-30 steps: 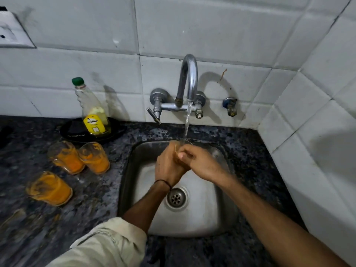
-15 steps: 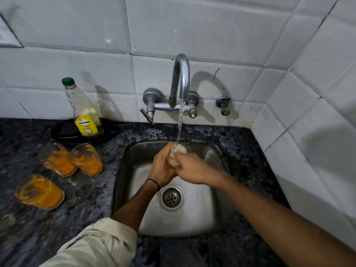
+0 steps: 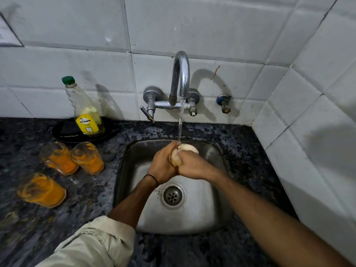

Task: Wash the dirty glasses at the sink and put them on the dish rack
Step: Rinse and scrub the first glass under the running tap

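Fingers of our left hand [image 3: 162, 162] and right hand [image 3: 194, 166] are curled round a cloudy drinking glass [image 3: 189, 148], clamped on it from both sides, the hands touching below it. The glass is held over the back of the steel sink [image 3: 192, 218], directly under the water stream [image 3: 180, 122] from the wall faucet [image 3: 181, 74]. A black band [image 3: 152, 179] circles the left wrist. On the dark stone desk [image 3: 86, 199], left of the sink, we note an orange-stained glass [image 3: 59, 158] just beside its twin [image 3: 88, 158], a third stained glass [image 3: 41, 190] nearer us, and a green-capped soap bottle [image 3: 84, 110] on a black plate [image 3: 63, 132].
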`<state>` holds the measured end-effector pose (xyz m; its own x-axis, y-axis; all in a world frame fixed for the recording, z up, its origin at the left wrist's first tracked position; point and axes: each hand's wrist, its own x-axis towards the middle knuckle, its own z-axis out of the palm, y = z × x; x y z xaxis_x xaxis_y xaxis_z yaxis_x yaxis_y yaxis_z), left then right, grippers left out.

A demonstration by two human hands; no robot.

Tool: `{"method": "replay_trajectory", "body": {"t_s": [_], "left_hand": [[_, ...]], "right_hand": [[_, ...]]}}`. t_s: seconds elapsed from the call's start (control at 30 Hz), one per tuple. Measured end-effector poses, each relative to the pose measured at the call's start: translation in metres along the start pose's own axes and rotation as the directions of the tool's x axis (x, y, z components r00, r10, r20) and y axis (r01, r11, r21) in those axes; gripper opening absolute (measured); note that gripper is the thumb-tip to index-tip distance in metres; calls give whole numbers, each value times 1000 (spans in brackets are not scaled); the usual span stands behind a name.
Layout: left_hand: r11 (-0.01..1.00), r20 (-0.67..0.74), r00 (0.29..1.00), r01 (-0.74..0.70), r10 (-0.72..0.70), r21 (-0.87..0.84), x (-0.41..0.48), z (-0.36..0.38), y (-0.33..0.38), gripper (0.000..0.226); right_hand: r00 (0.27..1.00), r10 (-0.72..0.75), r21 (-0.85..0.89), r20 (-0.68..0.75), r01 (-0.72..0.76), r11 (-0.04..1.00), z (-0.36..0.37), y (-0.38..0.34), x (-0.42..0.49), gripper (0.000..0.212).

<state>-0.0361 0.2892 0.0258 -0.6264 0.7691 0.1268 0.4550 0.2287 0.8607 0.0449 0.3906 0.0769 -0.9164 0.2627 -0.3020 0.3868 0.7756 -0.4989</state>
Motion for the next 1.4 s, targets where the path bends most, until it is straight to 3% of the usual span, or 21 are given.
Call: {"method": "replay_trajectory", "body": {"t_s": [0.03,0.1,0.17,0.27,0.37,0.47,0.53,0.6,0.7,0.77,0.83,0.87,0.93,1.0,1.07,1.17,1.27,1.33,1.4], "left_hand": [[997,17,1000,11,-13,71,2,-2,-1,59],[966,71,996,28,-48,258,5,-9,2,64],[859,160,984,-17,-76,512,10,-14,9,67],[647,261,945,-75,-196,759,17,-17,21,72],[452,298,912,-148,-282,880,22,-14,30,64],[314,265,905,-158,-333,936,22,-8,37,47],[299,238,895,-126,-376,946,19,-5,36,32],[340,221,895,-83,-388,937,17,-4,34,29],[514,221,884,25,-412,857,11,-6,23,41],[699,226,871,169,-436,695,4,-2,5,60],[872,248,881,287,-403,397,-5,4,-11,63],[925,265,892,314,-365,214,-9,6,-15,53],[928,291,903,358,-317,-102,-16,7,-18,39],[837,342,889,421,-305,-348,-23,4,-18,39],[792,377,886,426,-268,-437,-23,2,-20,40],[919,178,950,296,-256,-258,-11,9,-23,28],[973,-122,975,165,-186,-164,0,23,-26,17],[965,-130,974,154,-183,-210,2,22,-31,24],[936,-23,982,171,-186,-307,3,16,-36,41]], "right_hand": [[998,39,260,-50,-25,965,4,-1,-1,14],[980,152,697,-125,-22,717,12,-6,-4,12],[938,331,888,-108,-59,455,24,-9,-1,12],[839,535,971,94,-197,137,35,-14,15,29],[777,509,925,371,-264,-273,43,-13,32,41],[750,433,861,500,-373,-346,49,-10,34,39],[750,369,828,548,-425,-366,48,-12,30,36],[751,377,837,543,-449,-312,47,-9,33,36],[773,479,897,416,-436,-76,50,-6,43,29],[777,592,851,213,-445,278,53,-4,50,30],[789,613,591,-32,-480,648,51,-3,48,40],[821,554,431,-138,-454,780,50,-2,46,39],[920,322,174,-223,-288,942,48,-1,42,37],[969,131,92,-209,-114,989,44,0,35,43],[986,3,22,-165,0,1000,36,2,27,48],[959,-110,-147,-261,73,986,31,-1,17,45],[926,-31,-123,-376,-17,992,46,-2,15,32],[941,-58,-18,-332,55,998,44,7,9,24],[944,-230,-134,-238,203,970,28,25,1,24]]}}
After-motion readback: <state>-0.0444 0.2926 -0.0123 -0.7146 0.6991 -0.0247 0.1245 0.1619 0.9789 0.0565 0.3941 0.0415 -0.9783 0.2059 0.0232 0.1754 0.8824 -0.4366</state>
